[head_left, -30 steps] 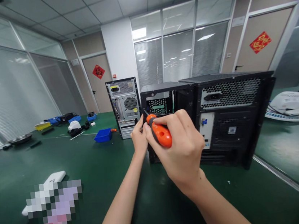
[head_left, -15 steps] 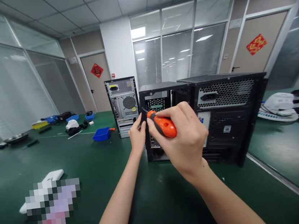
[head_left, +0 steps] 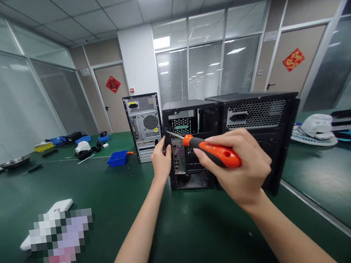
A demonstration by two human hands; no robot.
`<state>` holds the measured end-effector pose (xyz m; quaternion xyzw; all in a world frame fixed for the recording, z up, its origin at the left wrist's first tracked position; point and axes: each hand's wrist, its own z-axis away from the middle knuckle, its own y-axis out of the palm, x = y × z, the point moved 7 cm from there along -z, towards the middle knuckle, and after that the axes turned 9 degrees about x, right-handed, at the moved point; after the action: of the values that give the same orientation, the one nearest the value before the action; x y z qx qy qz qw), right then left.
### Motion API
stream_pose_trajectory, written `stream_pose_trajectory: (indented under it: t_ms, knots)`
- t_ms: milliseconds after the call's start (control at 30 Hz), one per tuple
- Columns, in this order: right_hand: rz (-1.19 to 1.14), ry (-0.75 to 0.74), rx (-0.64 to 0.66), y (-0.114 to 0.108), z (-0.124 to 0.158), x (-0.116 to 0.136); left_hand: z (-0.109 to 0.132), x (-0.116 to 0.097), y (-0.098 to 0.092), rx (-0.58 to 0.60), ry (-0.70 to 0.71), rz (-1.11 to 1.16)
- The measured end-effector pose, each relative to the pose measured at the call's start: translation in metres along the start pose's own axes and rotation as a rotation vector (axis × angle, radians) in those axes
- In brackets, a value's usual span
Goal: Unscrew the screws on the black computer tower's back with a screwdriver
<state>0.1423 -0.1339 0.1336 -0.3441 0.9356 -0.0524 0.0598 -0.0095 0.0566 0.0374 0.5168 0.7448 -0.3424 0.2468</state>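
My right hand (head_left: 241, 170) is closed around the orange handle of a screwdriver (head_left: 213, 152), whose thin shaft points left towards the rear left corner of a black computer case (head_left: 193, 116). My left hand (head_left: 161, 159) is pinched at that same corner of the case, fingers together by the screwdriver tip; what it pinches is too small to make out. A second black case (head_left: 263, 116) stands against the first on its right. Both stand upright on the green table (head_left: 188, 236).
A silver-backed computer tower (head_left: 144, 126) stands behind, with a blue bin (head_left: 117, 158) beside it. More blue bins, tools and a white object lie at the far left. A white device (head_left: 49, 213) lies near left. White and blue items sit on the right table.
My right hand has drawn the screwdriver back to the right, so its shaft now shows. The view has shifted slightly; my left hand stays at the case corner.
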Motion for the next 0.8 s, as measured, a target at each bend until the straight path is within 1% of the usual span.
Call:
stream_pose_trajectory:
  t_ms: [100, 200, 267, 333, 433, 533, 600, 633, 667, 733, 800]
  knots:
    - [0.004, 0.02, -0.042, -0.006, 0.009, -0.008, 0.003, -0.002, 0.001, -0.006, -0.007, -0.008]
    - [-0.023, 0.104, -0.063, -0.007, 0.022, -0.022, 0.009, -0.004, 0.002, -0.019, -0.009, -0.031]
    - [-0.083, 0.223, -0.053, -0.006, 0.033, -0.036, 0.014, -0.005, 0.003, -0.032, -0.002, -0.051]
    - [-0.181, 0.365, -0.011, -0.002, 0.046, -0.049, 0.021, -0.007, 0.006, -0.043, 0.016, -0.074]
    - [-0.263, 0.493, 0.03, 0.0, 0.064, -0.06, 0.034, -0.013, 0.011, -0.083, 0.051, -0.154]
    - [-0.371, 0.62, 0.033, 0.001, 0.083, -0.069, 0.05, -0.023, 0.019, -0.146, 0.089, -0.316]
    - [-0.449, 0.71, 0.035, 0.003, 0.096, -0.077, 0.06, -0.028, 0.029, -0.134, 0.108, -0.375]
    - [-0.49, 0.752, 0.027, 0.004, 0.103, -0.08, 0.064, -0.029, 0.036, -0.096, 0.109, -0.389]
    - [-0.535, 0.793, 0.016, 0.005, 0.11, -0.084, 0.067, -0.029, 0.046, -0.025, 0.115, -0.393]
    - [-0.617, 0.865, -0.014, 0.008, 0.124, -0.092, 0.075, -0.029, 0.073, 0.225, 0.14, -0.367]
    - [-0.657, 0.892, -0.023, 0.012, 0.134, -0.096, 0.088, -0.03, 0.1, 0.488, 0.164, -0.288]
